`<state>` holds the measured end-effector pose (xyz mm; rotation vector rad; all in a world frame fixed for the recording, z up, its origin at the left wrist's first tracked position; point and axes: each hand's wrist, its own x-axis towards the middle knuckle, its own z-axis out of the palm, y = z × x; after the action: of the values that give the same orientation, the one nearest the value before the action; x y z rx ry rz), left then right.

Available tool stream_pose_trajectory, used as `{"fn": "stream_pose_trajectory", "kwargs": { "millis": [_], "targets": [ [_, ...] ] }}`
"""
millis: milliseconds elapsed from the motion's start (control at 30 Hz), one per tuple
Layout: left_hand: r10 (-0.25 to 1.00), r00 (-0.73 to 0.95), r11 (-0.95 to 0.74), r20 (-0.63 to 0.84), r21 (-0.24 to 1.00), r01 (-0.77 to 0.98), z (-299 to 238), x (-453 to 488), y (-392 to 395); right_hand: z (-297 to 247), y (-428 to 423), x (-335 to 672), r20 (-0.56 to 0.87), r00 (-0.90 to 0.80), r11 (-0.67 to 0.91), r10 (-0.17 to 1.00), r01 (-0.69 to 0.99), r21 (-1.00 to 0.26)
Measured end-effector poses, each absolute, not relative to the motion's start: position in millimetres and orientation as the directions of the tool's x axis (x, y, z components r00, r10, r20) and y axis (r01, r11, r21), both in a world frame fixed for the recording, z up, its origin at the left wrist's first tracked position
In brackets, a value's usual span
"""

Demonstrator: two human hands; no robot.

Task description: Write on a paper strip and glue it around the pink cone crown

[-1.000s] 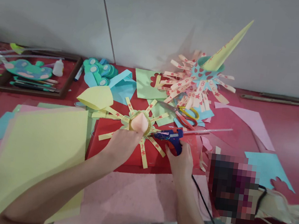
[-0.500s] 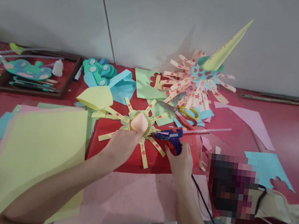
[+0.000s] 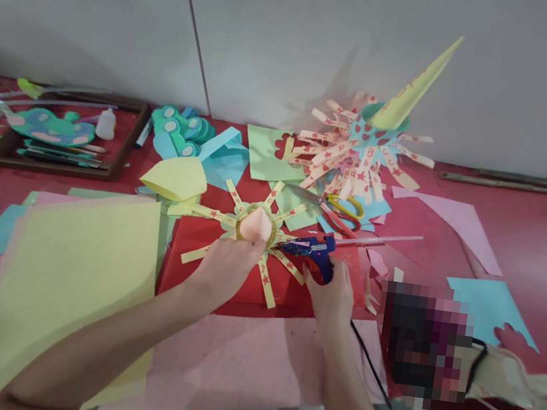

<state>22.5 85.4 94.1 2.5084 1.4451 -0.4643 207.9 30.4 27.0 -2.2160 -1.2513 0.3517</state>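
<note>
My left hand [image 3: 228,263] is closed, its fingertips on the near side of a paper craft [image 3: 256,224] with a pale pink cone in a round rim. Yellow paper strips with red stars and letters fan out around it. In my right hand [image 3: 330,293] is a dark blue glue gun [image 3: 316,250]. Its nozzle points left at the base of the craft, near the strips; whether it touches cannot be made out. A clear glue stick [image 3: 384,238] sticks out of the gun's back. Under the craft lies a red board [image 3: 227,286].
Behind the craft lie scissors [image 3: 337,213] with yellow and red handles. A taller paper craft [image 3: 376,138] with a yellow cone stands by the wall. Yellow sheets [image 3: 76,286] are stacked at left, below a brown tray [image 3: 56,168]. The black cord [image 3: 373,366] runs toward the lower right.
The craft has turned slightly, its strips shifting a little, with my left fingers still on it. The glue gun and my right hand have barely moved.
</note>
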Motion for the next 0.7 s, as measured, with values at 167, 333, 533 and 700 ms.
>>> {"fn": "stream_pose_trajectory", "kwargs": {
  "millis": [167,333,533,700],
  "targets": [
    [0.787,0.479,-0.517,-0.388,0.007,0.856,96.2,23.5,86.2,26.6,30.0,209.9,0.045,0.524,-0.403,0.850,0.704,-0.584],
    [0.789,0.464,-0.500,-0.403,0.017,0.866,95.4,23.5,86.1,26.7,30.3,209.4,0.058,0.528,-0.395,0.847,0.700,-0.595],
    [0.785,0.474,-0.511,-0.399,0.016,0.859,94.6,24.1,86.7,30.3,31.1,206.9,0.032,0.548,-0.422,0.836,0.679,-0.600],
    [0.828,0.456,-0.472,-0.326,0.033,0.881,100.4,22.5,81.4,25.8,30.2,210.0,0.044,0.544,-0.414,0.838,0.687,-0.597]
  ]
}}
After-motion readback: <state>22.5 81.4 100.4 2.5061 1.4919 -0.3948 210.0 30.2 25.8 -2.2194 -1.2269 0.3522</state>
